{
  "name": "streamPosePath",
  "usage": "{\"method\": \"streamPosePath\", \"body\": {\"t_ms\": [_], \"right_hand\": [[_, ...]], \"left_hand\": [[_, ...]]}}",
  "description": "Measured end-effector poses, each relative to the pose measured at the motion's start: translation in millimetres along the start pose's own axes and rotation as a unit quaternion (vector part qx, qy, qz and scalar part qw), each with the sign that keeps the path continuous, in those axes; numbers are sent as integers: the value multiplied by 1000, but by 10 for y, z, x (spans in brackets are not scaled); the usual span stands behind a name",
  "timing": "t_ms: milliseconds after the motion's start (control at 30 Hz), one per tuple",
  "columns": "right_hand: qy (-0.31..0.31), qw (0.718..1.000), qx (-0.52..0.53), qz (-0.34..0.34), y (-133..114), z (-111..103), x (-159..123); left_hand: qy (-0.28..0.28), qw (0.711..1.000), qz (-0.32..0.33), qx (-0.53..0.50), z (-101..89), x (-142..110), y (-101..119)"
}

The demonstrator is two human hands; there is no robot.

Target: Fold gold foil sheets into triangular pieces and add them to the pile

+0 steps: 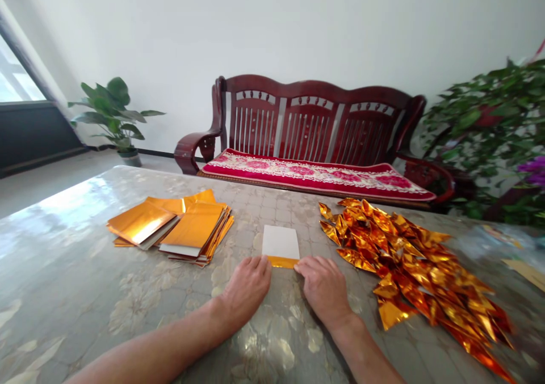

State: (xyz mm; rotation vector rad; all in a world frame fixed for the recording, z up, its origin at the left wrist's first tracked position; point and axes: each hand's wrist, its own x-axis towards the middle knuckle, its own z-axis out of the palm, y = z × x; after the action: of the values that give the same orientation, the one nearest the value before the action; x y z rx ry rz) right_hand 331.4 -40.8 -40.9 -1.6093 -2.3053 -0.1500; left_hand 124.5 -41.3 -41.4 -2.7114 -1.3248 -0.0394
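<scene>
A sheet of gold foil paper (280, 242) lies white side up on the table, its near edge turned over into a narrow gold strip. At the left end of that strip, my left hand (251, 282) has its fingers curled down on the paper. My right hand (324, 285) pinches the strip's right end, thumb and fingers together. To the left are loose stacks of flat gold foil sheets (193, 228). On the right is a heap of folded, pointed gold foil pieces (409, 265).
The table (179, 310) has a glossy, patterned cover. Behind it stands a dark red wooden bench (309, 129) with a red and white seat cover (298, 169). A potted plant (117, 112) is at the back left; clear plastic (489, 239) lies at the right edge.
</scene>
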Motion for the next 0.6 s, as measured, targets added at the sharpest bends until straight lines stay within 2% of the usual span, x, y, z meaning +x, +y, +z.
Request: {"method": "streamPosePath", "body": {"t_ms": [600], "right_hand": [[46,997,27,49,-50,71,95]], "left_hand": [[-13,999,-12,-35,-80,-2,-98]]}}
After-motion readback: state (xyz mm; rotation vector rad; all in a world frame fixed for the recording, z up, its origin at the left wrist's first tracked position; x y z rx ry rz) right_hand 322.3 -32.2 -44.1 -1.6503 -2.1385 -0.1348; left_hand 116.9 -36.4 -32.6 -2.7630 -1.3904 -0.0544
